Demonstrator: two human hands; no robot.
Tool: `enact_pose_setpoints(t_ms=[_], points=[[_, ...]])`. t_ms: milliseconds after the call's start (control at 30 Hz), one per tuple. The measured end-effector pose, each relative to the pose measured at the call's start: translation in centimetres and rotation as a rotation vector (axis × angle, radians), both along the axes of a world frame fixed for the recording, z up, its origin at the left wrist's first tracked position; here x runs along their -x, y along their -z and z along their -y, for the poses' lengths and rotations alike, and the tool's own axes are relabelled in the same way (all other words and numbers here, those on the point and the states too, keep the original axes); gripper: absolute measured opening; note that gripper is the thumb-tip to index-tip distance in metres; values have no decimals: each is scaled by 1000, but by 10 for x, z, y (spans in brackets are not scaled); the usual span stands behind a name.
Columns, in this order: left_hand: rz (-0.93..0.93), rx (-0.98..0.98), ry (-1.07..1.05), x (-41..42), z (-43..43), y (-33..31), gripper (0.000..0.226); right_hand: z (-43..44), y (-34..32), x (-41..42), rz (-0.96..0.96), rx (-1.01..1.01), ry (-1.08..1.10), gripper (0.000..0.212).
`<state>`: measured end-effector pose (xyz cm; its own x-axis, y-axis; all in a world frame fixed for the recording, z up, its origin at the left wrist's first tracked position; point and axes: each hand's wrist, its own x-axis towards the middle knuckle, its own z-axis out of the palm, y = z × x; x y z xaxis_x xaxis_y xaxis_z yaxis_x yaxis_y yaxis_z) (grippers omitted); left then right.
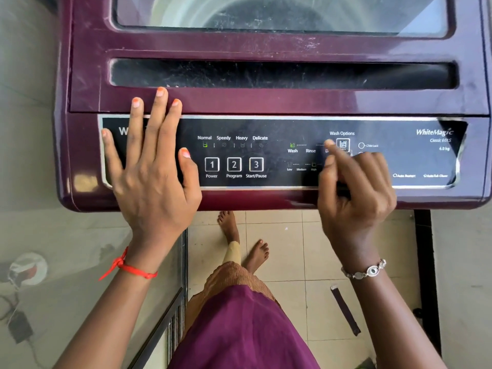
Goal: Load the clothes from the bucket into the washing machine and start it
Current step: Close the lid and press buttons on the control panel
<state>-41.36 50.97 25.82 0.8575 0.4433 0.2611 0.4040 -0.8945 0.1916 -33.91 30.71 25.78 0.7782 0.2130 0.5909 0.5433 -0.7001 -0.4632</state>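
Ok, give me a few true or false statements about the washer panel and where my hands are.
1. The left hand lies flat on the left end of the control panel. True.
2. The right hand points at Start/Pause. False: its index finger is by the Wash Options button.
3. The lid is open. False: it is shut.
4. A green light glows under Normal. True.
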Motion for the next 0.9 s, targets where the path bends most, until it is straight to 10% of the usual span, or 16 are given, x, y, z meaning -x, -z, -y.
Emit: enact_pose_setpoints(t_ms=[900], points=[[20,-26,-17,2,-2,2,53,-46,6,18,163,280,-111,27]])
